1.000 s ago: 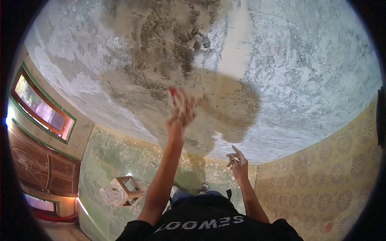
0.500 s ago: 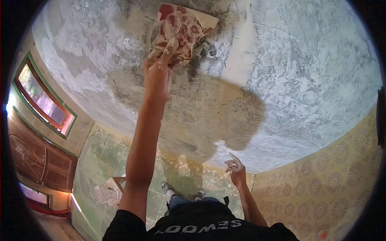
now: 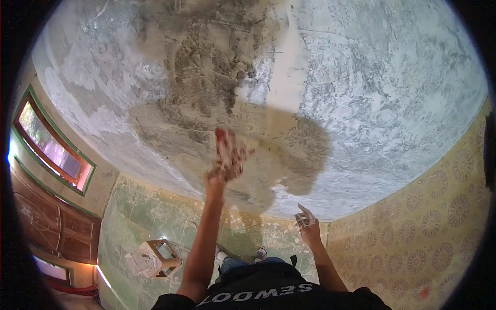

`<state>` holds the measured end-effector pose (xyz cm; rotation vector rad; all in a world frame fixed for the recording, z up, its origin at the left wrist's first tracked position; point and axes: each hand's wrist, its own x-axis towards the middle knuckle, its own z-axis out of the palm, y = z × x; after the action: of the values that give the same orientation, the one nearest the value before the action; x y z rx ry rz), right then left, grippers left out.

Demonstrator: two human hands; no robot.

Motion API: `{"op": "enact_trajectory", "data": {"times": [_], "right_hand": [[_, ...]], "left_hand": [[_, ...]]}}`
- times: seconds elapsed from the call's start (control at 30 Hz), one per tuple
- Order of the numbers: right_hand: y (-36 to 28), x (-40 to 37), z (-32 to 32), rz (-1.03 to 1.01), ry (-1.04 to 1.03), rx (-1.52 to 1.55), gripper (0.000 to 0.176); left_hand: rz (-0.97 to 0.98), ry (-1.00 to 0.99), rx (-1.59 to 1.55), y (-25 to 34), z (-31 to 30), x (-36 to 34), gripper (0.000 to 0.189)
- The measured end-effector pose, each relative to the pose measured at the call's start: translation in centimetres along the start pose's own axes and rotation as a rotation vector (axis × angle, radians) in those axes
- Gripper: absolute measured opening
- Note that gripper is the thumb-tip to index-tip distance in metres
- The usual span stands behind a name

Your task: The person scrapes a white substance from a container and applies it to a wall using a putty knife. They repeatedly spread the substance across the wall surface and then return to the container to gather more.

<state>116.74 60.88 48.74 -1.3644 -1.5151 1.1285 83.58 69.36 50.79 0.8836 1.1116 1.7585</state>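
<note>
A window (image 3: 51, 139) is letting light in at the left edge of the frame, with a brown door (image 3: 57, 222) standing below it. At lower left, a stool (image 3: 168, 258) is standing on the green floor (image 3: 194, 243). Right of the stool, the left arm is reaching up from the bottom edge, and the left hand (image 3: 222, 173), just left of the frame's centre, is grasping a flat red piece (image 3: 230, 147) mottled with white. The piece is showing blurred in front of the patchy grey wall (image 3: 361, 93); whether it is touching the wall, I cannot tell. The feet (image 3: 261, 253) are standing at lower centre, above the black shirt (image 3: 253, 289). Right of them, the right hand (image 3: 309, 229), smeared white, is hovering near the wall's lower edge, its fingers released and loosely parted, holding nothing visible. At lower right, a yellowish wall (image 3: 400, 225) is showing round flower patterns.
</note>
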Motion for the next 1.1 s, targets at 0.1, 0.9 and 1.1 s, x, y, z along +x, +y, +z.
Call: {"op": "enact_trajectory", "data": {"times": [0.1,0.9,1.1], "right_hand": [[-1.5,0.6,0.2,-0.046,-0.029,-0.19,0.04],[1.2,0.9,0.9,-0.084,-0.018,-0.24,0.043],[-0.8,2.0,3.3,-0.035,-0.067,-0.104,0.04]], "left_hand": [[0.224,-0.044,-0.147,13.1,6.1,3.3,0.037],[0.1,0.168,-0.071,11.3,1.4,-1.3,0.045],[0.367,0.057,-0.245,27.8,8.5,7.7,0.04]]}}
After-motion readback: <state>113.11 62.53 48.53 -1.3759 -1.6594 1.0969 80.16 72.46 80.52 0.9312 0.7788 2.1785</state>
